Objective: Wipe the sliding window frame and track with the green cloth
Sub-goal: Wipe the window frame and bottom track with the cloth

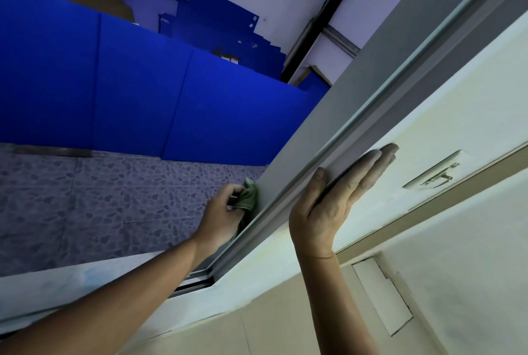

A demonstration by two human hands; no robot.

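My left hand [221,209] grips the bunched green cloth [249,196], pressing it against the outer face of the grey sliding window frame [328,114]. My right hand [328,206] lies open, fingers flat against the frame's inner edge, above the track [194,283]

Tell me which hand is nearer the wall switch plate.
Right. The right hand lies flat on the wall beside the window frame, fingertips just short of the switch plate. The left hand holds the green cloth across the frame.
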